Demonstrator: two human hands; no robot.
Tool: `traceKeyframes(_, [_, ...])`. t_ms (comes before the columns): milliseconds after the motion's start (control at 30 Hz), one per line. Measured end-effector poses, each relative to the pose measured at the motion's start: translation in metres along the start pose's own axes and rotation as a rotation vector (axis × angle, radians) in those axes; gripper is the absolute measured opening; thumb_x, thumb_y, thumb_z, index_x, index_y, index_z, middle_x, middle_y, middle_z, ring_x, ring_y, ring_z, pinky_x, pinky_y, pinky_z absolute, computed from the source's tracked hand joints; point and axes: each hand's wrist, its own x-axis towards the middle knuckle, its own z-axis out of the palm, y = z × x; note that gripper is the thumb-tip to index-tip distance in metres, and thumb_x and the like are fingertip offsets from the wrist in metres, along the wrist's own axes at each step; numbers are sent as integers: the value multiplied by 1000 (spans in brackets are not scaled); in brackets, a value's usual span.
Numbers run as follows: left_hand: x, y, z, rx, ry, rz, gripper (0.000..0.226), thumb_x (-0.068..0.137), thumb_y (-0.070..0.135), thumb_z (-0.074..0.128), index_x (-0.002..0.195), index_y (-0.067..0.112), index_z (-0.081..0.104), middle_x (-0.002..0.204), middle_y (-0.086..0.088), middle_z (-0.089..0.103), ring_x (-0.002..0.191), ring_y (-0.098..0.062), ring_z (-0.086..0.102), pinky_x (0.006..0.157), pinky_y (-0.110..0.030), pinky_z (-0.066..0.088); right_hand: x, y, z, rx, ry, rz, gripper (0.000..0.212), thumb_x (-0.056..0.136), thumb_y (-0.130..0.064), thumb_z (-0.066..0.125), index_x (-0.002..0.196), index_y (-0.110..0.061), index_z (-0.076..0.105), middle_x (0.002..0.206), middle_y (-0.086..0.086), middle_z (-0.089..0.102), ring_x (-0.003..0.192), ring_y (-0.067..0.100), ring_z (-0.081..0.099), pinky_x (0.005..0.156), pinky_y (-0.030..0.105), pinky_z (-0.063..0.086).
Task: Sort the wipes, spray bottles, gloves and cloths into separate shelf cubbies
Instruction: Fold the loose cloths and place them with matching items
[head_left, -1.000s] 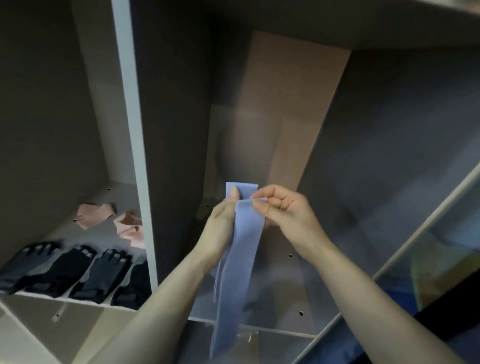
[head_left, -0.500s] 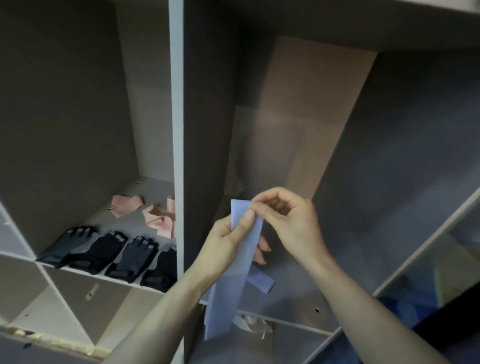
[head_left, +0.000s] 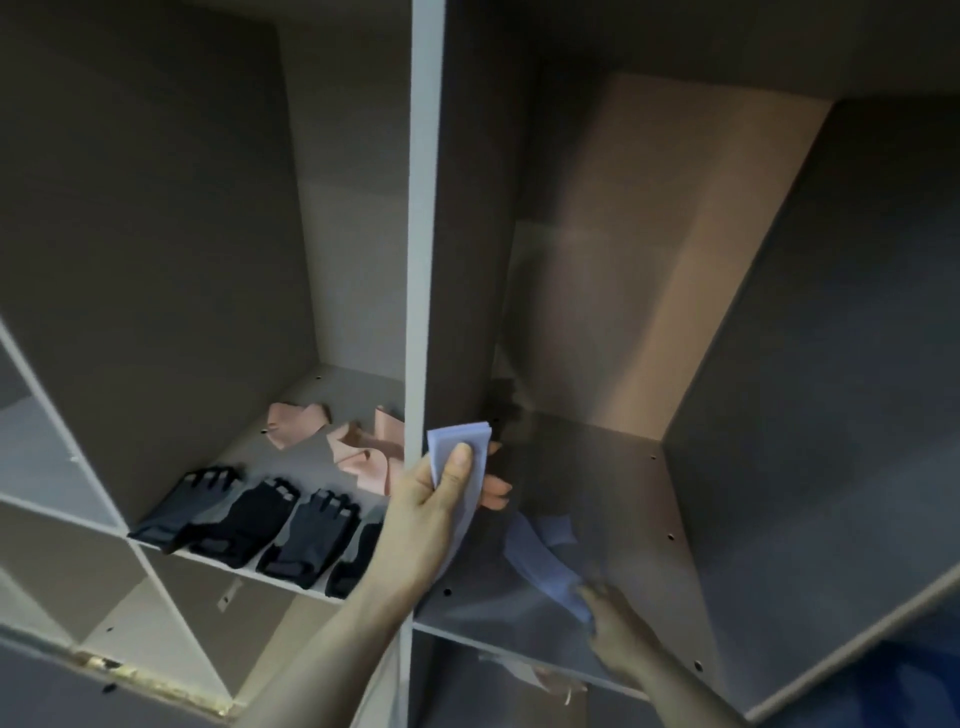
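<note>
My left hand (head_left: 434, 493) pinches the folded top of a blue cloth (head_left: 462, 441) at the front left of the right-hand cubby, thumb on the near face. The cloth's lower part (head_left: 540, 558) trails down and right across the cubby floor (head_left: 623, 499). My right hand (head_left: 615, 629) is low on that floor, blurred, at the cloth's lower end; whether it grips the cloth is unclear. Several black gloves (head_left: 260, 525) lie in a row at the front of the left-hand cubby, with pink gloves (head_left: 358, 447) behind them.
A white vertical divider (head_left: 423, 260) separates the two cubbies. Lower cubbies (head_left: 171, 603) open below the glove shelf. Something pale (head_left: 530, 675) hangs under the right cubby's front edge. A blue shape (head_left: 904, 686) shows at the bottom right.
My right hand let go of the cloth's top and dropped to its lower end on the cubby floor. My left hand kept the top. The view shifted, bringing the left cubby further into frame.
</note>
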Motion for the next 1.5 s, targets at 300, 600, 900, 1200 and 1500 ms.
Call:
traceKeyframes(300, [14, -4, 0, 5, 25, -24, 32, 95, 31, 45, 87, 12, 70, 65, 2, 72, 61, -3, 67, 57, -9, 45, 69, 49, 38, -387, 162, -15, 38, 33, -36, 77, 69, -23, 75, 87, -2, 65, 60, 18, 70, 45, 30, 56])
traceKeyframes(600, [15, 0, -3, -2, -7, -61, 39, 97, 30, 41, 90, 3, 68, 63, -1, 72, 56, -4, 66, 51, -7, 45, 10, -59, -94, 655, 603, 124, 21, 88, -27, 38, 84, -12, 53, 84, 13, 58, 83, 28, 54, 73, 33, 36])
traceKeyframes(900, [32, 12, 23, -64, -110, -83, 36, 99, 30, 40, 106, 2, 63, 69, -6, 72, 61, -18, 69, 60, -24, 56, -79, -138, -247, 560, 28, -312, 4, 75, -18, 53, 73, -20, 56, 60, -12, 51, 54, -2, 46, 47, 14, 35])
traceKeyframes(1200, [23, 27, 37, -176, -461, -113, 44, 93, 40, 41, 101, 7, 69, 90, -12, 73, 79, -22, 69, 72, -27, 56, -123, -181, -256, 492, 179, -489, 11, 75, -9, 76, 75, -18, 70, 63, -1, 67, 60, -1, 52, 63, 16, 40])
traceKeyframes(1500, [23, 33, 37, -226, -583, -73, 64, 96, 50, 21, 96, 14, 73, 76, -26, 64, 66, -34, 64, 70, -41, 57, -121, -204, -242, 394, 402, -442, 20, 73, -28, 77, 65, -23, 59, 51, -1, 63, 40, 14, 54, 50, 21, 42])
